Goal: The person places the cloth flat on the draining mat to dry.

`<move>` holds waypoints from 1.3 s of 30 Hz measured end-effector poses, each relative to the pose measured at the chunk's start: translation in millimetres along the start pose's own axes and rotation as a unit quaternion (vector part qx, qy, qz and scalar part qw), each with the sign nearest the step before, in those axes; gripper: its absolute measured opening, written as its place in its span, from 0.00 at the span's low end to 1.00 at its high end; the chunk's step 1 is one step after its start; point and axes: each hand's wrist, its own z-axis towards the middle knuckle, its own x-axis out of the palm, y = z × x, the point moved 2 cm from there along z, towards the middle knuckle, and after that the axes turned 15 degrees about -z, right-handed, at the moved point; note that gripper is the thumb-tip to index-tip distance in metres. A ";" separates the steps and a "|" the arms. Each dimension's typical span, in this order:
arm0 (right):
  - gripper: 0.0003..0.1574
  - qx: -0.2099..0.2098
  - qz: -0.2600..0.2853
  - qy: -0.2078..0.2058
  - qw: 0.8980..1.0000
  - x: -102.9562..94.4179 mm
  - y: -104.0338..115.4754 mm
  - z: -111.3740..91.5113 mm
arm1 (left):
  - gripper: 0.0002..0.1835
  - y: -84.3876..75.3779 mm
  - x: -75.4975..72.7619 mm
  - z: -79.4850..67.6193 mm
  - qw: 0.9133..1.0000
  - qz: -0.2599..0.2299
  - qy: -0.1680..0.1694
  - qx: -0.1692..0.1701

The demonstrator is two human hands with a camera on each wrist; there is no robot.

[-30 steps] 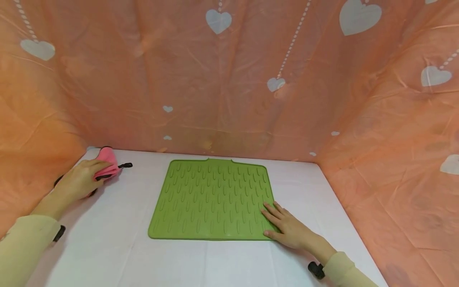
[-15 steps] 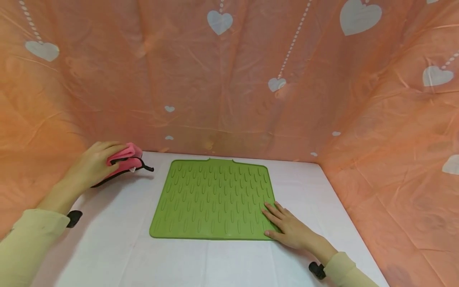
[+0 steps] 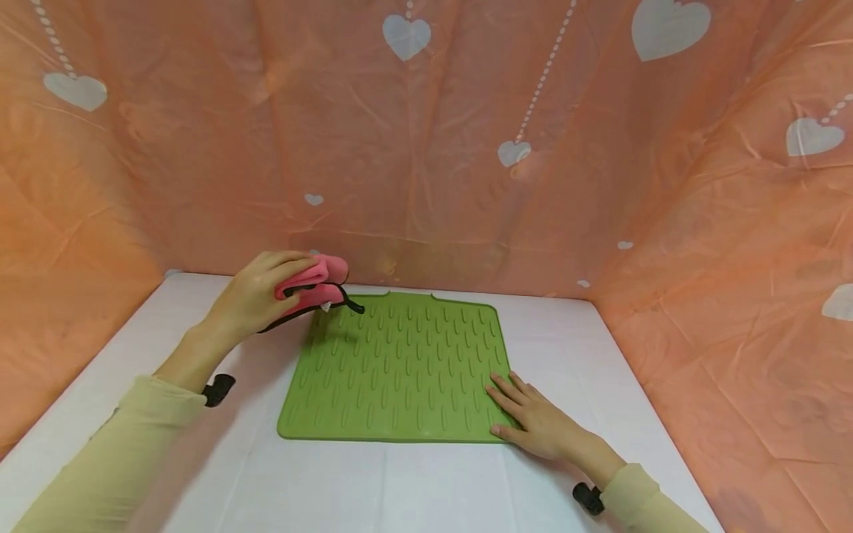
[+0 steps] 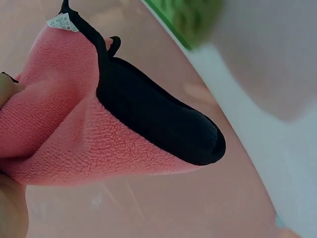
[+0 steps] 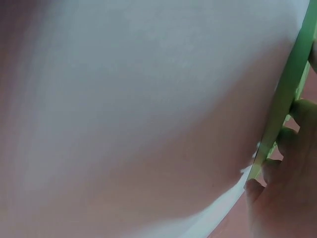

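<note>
My left hand (image 3: 256, 292) grips a folded pink cloth (image 3: 309, 285) with black trim and a small black hanging loop. The cloth is raised over the far left corner of a green ridged mat (image 3: 393, 370), casting a shadow there. In the left wrist view the fuzzy cloth (image 4: 74, 114) shows a white label and a wide black edge band. My right hand (image 3: 540, 422) rests on the mat's near right corner, fingers spread out. In the right wrist view its fingers lie along the edge of the mat (image 5: 285, 94).
The mat lies on a white tabletop (image 3: 320, 485). Orange curtains (image 3: 400, 148) printed with white hearts hang behind the table and along both sides. Each wrist wears a black band with a small device.
My left hand has lifted the pink cloth from the table's far left and carried it right, over the mat's far left corner. My right hand has stayed in place.
</note>
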 end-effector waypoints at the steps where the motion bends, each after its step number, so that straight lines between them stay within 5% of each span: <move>1: 0.46 0.000 -0.003 0.000 1.000 0.3 -0.1 0.1 | 0.36 -2.3 7.1 2.9 1.000 -0.005 -0.001 0.003; 13: 0.47 -0.009 -0.014 0.006 1.000 -1.2 3.7 2.9 | 0.32 -31.5 89.4 25.4 0.995 -0.094 0.014 0.000; 20: 0.46 -0.009 -0.009 0.007 1.000 -2.8 5.6 2.6 | 0.31 -37.8 126.7 21.2 0.983 -0.118 0.119 -0.068; 30: 0.47 -0.008 -0.005 0.016 1.000 -4.9 5.3 -0.2 | 0.31 -21.6 146.0 2.1 0.944 -0.047 0.297 -0.138; 39: 0.47 -0.010 -0.004 0.016 1.000 -7.9 0.9 0.7 | 0.35 -10.5 153.4 -0.7 0.923 -0.040 0.352 -0.151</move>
